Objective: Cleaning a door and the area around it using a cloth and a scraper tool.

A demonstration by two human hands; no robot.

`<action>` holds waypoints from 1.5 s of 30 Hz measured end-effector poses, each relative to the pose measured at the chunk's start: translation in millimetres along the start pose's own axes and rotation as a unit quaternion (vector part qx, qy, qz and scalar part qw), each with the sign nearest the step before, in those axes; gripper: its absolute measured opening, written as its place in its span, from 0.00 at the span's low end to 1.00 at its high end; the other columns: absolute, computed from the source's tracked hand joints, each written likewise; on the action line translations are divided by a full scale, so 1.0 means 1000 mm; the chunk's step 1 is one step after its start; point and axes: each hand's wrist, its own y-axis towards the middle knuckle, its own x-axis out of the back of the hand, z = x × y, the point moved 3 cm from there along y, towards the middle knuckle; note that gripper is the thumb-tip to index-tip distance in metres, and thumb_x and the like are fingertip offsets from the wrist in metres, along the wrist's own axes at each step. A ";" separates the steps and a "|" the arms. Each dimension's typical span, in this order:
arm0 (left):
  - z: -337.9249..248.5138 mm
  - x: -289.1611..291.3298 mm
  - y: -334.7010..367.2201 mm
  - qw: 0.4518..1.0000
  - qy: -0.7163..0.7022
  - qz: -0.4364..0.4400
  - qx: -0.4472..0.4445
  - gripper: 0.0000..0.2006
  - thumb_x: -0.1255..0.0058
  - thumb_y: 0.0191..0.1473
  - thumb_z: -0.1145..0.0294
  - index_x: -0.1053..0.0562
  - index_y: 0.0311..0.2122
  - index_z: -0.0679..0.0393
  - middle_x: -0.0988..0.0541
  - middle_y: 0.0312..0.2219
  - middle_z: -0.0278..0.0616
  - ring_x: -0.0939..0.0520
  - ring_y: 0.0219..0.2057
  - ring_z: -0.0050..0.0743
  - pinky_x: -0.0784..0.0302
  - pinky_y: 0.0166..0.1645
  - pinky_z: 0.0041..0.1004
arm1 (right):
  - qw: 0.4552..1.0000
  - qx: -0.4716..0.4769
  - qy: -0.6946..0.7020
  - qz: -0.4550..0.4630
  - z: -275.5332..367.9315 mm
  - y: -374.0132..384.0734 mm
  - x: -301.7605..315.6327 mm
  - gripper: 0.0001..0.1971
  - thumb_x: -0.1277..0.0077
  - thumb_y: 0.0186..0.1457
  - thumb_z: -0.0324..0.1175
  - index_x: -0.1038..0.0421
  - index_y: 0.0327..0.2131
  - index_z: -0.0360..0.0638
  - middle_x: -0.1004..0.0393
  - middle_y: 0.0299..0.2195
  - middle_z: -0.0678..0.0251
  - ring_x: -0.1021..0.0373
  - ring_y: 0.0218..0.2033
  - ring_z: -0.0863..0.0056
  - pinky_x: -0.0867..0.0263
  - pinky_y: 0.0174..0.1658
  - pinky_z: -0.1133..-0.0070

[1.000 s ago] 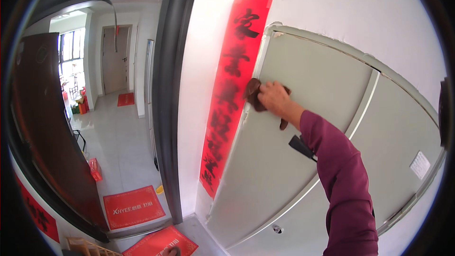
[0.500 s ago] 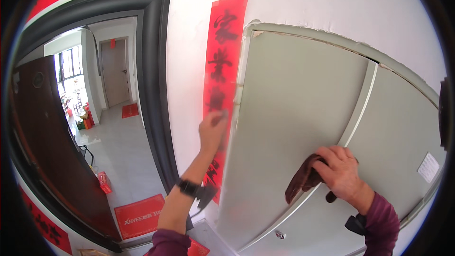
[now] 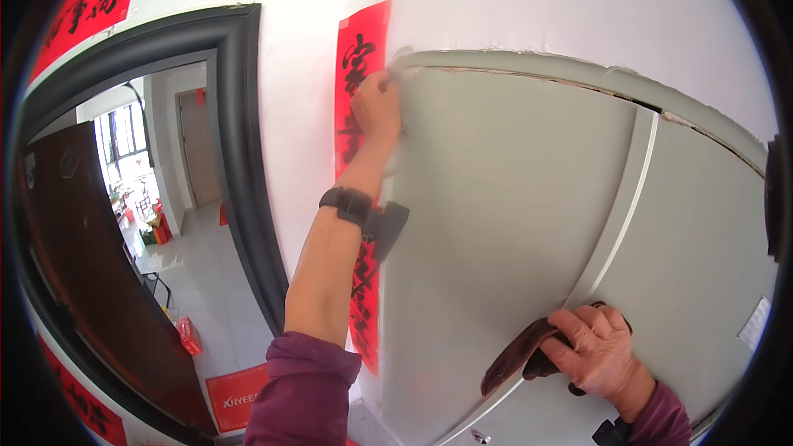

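My left hand (image 3: 378, 111) is raised to the upper left corner of the pale grey-green metal door (image 3: 504, 173). Its fingers are closed at the frame's edge; a small greyish blur shows by the fingertips, too unclear to name. Behind that hand, a long red paper strip (image 3: 363, 25) with black brush writing runs down the white wall. Lower right, my right hand (image 3: 596, 347) grips a dark brown cloth (image 3: 514, 357), which hangs bunched against the door beside its raised pale strip (image 3: 624, 206).
Left of the red strip stands a dark door frame (image 3: 235, 116) with a brown door (image 3: 78, 256) opened inward. A red mat (image 3: 235, 396) lies at its threshold. A metal lock (image 3: 479, 437) sits low on the grey-green door, and a white paper label (image 3: 754, 322) at its right.
My left hand has risen along the door frame's left side from mid-height to the top corner. My right hand has dropped slightly, still holding the brown cloth. The view has shifted a little.
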 end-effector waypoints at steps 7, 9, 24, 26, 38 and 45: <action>-0.007 -0.005 -0.016 0.989 0.116 0.009 -0.086 0.08 0.52 0.41 0.71 0.25 0.30 0.55 0.24 0.27 0.45 0.24 0.29 0.43 0.30 0.35 0.33 | 1.000 -0.001 0.017 0.009 0.004 -0.004 -0.010 0.08 0.51 0.28 0.34 0.32 0.21 0.55 0.34 0.35 0.73 0.39 0.32 0.78 0.43 0.35 0.82; 0.002 -0.001 -0.024 0.983 0.158 0.029 -0.085 0.08 0.53 0.42 0.70 0.25 0.30 0.55 0.24 0.27 0.45 0.24 0.29 0.43 0.30 0.35 0.34 | 0.999 0.016 0.018 0.036 0.007 -0.005 -0.014 0.07 0.51 0.29 0.34 0.32 0.20 0.55 0.34 0.34 0.72 0.39 0.32 0.78 0.43 0.35 0.81; -0.023 -0.013 -0.011 0.993 0.108 0.003 -0.037 0.05 0.53 0.43 0.73 0.26 0.27 0.58 0.24 0.26 0.47 0.24 0.28 0.44 0.30 0.32 0.33 | 0.998 0.012 0.046 0.027 0.012 -0.006 -0.016 0.09 0.51 0.27 0.35 0.31 0.21 0.55 0.34 0.34 0.73 0.39 0.32 0.78 0.44 0.33 0.81; -0.024 -0.011 -0.011 0.990 0.103 -0.080 -0.047 0.05 0.54 0.44 0.73 0.26 0.27 0.58 0.24 0.26 0.45 0.24 0.27 0.43 0.31 0.32 0.33 | 0.999 0.010 0.042 0.023 0.009 -0.007 -0.018 0.08 0.51 0.27 0.35 0.32 0.20 0.56 0.34 0.34 0.73 0.39 0.32 0.78 0.44 0.33 0.81; -0.018 -0.016 -0.017 0.990 0.128 -0.017 -0.062 0.08 0.57 0.45 0.75 0.28 0.33 0.55 0.25 0.26 0.44 0.26 0.29 0.41 0.32 0.33 0.35 | 0.999 0.004 0.032 0.016 0.008 -0.003 -0.024 0.11 0.52 0.24 0.36 0.30 0.21 0.58 0.33 0.32 0.74 0.39 0.30 0.78 0.45 0.32 0.81; 0.026 0.010 -0.086 0.992 0.063 0.017 -0.104 0.11 0.58 0.45 0.75 0.29 0.36 0.57 0.26 0.27 0.45 0.27 0.31 0.42 0.32 0.36 0.35 | 1.000 -0.001 0.026 0.017 0.009 0.001 -0.022 0.09 0.51 0.27 0.35 0.31 0.20 0.58 0.33 0.31 0.73 0.38 0.29 0.79 0.44 0.31 0.82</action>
